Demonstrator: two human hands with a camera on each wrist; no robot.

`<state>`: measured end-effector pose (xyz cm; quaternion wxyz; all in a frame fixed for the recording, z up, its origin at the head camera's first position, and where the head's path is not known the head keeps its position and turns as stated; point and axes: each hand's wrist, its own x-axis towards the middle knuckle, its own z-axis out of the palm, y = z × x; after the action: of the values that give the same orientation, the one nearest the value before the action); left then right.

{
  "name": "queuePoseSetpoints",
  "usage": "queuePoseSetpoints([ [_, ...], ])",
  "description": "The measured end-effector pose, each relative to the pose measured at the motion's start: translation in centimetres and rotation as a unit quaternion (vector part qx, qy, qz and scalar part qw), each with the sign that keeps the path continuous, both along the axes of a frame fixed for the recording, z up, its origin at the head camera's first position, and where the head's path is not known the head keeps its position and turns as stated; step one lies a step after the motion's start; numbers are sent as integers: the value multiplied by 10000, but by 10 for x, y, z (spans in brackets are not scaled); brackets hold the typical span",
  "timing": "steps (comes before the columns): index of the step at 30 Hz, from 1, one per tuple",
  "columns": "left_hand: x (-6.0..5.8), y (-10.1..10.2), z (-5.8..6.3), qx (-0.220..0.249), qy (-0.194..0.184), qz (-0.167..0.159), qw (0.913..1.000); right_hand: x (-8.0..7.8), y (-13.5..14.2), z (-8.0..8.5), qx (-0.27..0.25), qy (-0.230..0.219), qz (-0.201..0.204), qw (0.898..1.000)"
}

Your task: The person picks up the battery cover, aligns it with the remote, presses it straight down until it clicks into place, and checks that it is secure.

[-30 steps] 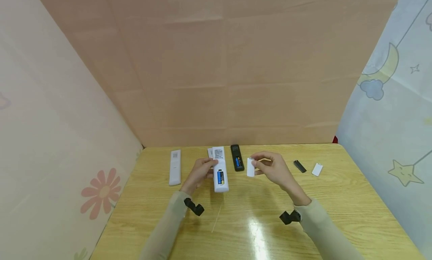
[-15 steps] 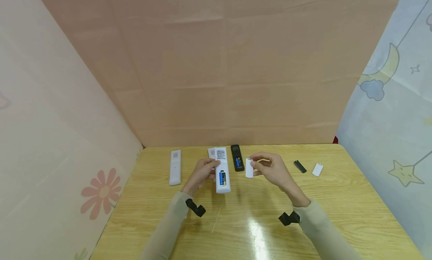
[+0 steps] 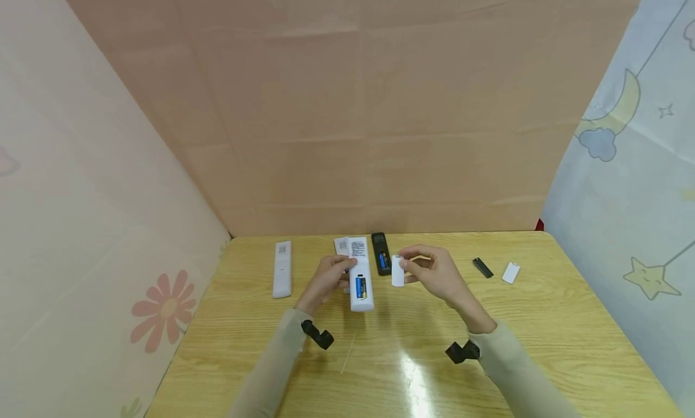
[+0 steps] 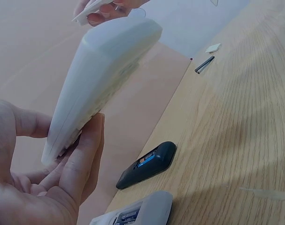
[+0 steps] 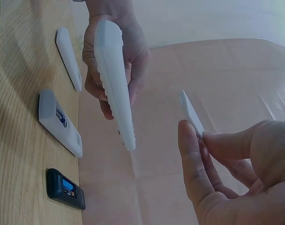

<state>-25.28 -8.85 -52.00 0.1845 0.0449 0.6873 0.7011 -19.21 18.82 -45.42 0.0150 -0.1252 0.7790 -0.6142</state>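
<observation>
My left hand (image 3: 327, 279) grips a white remote control (image 3: 359, 264) above the table, its back toward the head camera. Two batteries (image 3: 361, 287), one blue and one black and gold, lie in its uncovered compartment. In the right wrist view the remote (image 5: 112, 79) shows edge-on, with buttons on its far face. To its right my right hand (image 3: 434, 272) pinches a white battery cover (image 3: 398, 271) between thumb and fingers, apart from the remote. The cover (image 5: 191, 112) appears as a thin plate in the right wrist view.
On the table (image 3: 434, 345), another white remote (image 5: 60, 123) with batteries exposed lies partly behind the held one. A black remote (image 3: 382, 253) shows its batteries beside it. A closed white remote (image 3: 282, 269) lies left. A black cover (image 3: 482, 267) and a white cover (image 3: 510, 272) lie right.
The left hand has moved the white remote a little to the right. The right hand has brought the battery cover slightly left, so the gap between them is smaller.
</observation>
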Motion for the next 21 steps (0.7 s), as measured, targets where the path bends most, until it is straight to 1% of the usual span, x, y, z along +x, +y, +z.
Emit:
queuePoseSetpoints([
  [4, 1, 2, 0, 45, -84, -31, 9999, 1, -2, 1, 32, 7, 3, 10000],
  [13, 3, 8, -3, 119, -53, 42, 9999, 2, -6, 3, 84, 62, 53, 9999],
  [21, 5, 13, -5, 155, -105, -29, 9998, 2, -10, 2, 91, -52, 101, 9999],
])
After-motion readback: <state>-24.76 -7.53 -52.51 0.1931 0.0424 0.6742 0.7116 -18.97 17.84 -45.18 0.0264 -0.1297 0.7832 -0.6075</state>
